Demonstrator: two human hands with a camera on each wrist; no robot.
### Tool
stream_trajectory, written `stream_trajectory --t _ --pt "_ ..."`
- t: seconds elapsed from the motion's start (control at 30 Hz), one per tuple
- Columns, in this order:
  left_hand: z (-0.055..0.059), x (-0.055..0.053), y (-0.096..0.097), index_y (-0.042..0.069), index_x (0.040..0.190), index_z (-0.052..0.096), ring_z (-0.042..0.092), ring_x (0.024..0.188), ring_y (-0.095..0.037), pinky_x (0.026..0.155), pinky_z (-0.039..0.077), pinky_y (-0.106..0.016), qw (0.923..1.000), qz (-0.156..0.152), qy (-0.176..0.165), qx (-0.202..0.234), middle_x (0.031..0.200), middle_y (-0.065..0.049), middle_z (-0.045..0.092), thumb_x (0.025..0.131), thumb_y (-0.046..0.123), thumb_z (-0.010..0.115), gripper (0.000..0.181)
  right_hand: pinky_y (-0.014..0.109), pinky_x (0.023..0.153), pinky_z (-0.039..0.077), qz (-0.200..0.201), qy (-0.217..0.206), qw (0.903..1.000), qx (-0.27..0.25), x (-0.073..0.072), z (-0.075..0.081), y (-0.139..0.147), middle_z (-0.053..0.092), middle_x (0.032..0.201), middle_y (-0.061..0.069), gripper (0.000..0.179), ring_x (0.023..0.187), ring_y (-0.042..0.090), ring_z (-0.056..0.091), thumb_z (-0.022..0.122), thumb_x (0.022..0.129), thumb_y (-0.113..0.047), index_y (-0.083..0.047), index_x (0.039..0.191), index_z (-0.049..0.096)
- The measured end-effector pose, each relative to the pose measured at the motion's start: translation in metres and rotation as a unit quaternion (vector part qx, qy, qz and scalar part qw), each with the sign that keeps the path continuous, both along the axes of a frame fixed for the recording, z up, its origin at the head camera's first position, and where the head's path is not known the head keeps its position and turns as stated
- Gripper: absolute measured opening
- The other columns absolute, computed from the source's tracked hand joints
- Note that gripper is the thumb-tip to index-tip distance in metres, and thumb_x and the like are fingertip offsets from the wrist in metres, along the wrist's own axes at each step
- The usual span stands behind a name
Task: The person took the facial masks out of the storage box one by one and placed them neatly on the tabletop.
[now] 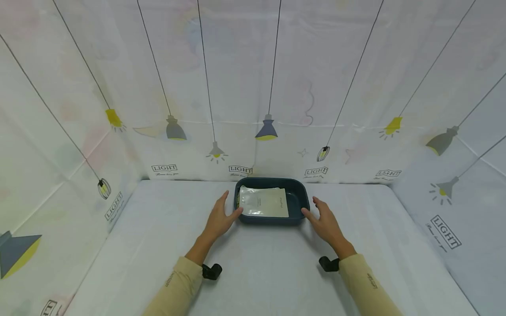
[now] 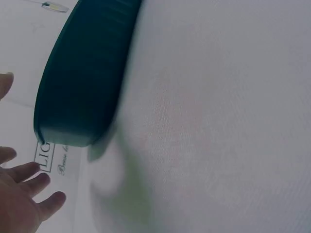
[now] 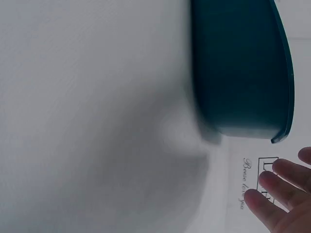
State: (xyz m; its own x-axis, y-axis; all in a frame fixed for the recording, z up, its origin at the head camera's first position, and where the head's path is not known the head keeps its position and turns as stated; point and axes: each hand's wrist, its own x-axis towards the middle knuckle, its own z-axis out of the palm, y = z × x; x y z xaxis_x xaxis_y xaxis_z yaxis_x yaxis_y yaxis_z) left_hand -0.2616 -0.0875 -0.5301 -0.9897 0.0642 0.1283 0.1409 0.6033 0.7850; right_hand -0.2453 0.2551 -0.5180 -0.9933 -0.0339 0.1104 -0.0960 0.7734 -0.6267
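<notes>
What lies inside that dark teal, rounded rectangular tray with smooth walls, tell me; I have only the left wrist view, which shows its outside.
Observer: In the head view, a flat, rectangular, pale cream packet with a glossy end lies inside the tray.
Operator: Say which end of the tray it leaves uncovered.
Observer: The right end; the tray's dark floor shows there.
Operator: Now report where the person's right hand is.
Observer: The right hand is at the tray's near right corner, fingers spread; I can't tell whether the thumb touches the rim.
</notes>
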Motion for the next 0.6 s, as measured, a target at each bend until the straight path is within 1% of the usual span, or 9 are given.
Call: stream_trajectory --t 0.13,0.2,0.3,0.43,0.6 --pt "-0.006 -0.005 0.004 0.013 0.143 0.022 0.029 0.135 -0.027 0.11 0.028 -0.047 0.9988 -0.009 -0.021 0.042 0.148 -0.008 0.028 0.08 0.062 0.052 0.086 0.052 0.097 0.041 -0.005 -0.012 0.9985 -0.053 -0.003 -0.002 -0.002 0.037 0.139 0.019 0.08 0.121 0.038 0.044 0.043 0.085 -0.061 -0.006 0.141 0.028" --pt "-0.01 -0.007 0.005 0.011 0.143 0.023 0.033 0.133 -0.027 0.109 0.03 -0.046 0.9978 -0.01 -0.029 0.059 0.147 -0.009 0.03 0.08 0.061 0.052 0.085 0.051 0.097 0.042 -0.01 -0.021 0.997 -0.075 -0.004 -0.004 -0.003 0.038 0.139 0.019 0.079 0.121 0.038 0.044 0.044 0.085 -0.06 -0.005 0.14 0.029" --pt "-0.016 -0.01 0.008 0.008 0.142 0.025 0.038 0.13 -0.029 0.105 0.035 -0.047 0.9962 -0.009 -0.032 0.081 0.144 -0.012 0.035 0.082 0.058 0.052 0.082 0.05 0.098 0.042 -0.017 -0.037 0.9949 -0.092 -0.005 -0.008 -0.003 0.038 0.139 0.018 0.079 0.123 0.036 0.043 0.043 0.085 -0.061 -0.006 0.14 0.029" --pt "-0.021 -0.011 0.012 0.005 0.14 0.028 0.042 0.126 -0.03 0.099 0.041 -0.047 0.9922 -0.007 -0.03 0.121 0.139 -0.015 0.04 0.085 0.051 0.053 0.076 0.05 0.098 0.041 -0.025 -0.051 0.9935 -0.099 -0.006 -0.012 -0.003 0.039 0.14 0.015 0.078 0.124 0.033 0.042 0.042 0.085 -0.061 -0.007 0.14 0.03" --pt "-0.022 -0.011 0.014 0.003 0.139 0.03 0.044 0.124 -0.031 0.1 0.041 -0.046 0.9891 -0.012 -0.024 0.145 0.137 -0.016 0.042 0.089 0.045 0.051 0.069 0.049 0.096 0.042 -0.028 -0.044 0.9925 -0.111 -0.009 -0.015 -0.004 0.044 0.135 0.015 0.072 0.121 0.032 0.044 0.042 0.087 -0.058 -0.008 0.138 0.034"
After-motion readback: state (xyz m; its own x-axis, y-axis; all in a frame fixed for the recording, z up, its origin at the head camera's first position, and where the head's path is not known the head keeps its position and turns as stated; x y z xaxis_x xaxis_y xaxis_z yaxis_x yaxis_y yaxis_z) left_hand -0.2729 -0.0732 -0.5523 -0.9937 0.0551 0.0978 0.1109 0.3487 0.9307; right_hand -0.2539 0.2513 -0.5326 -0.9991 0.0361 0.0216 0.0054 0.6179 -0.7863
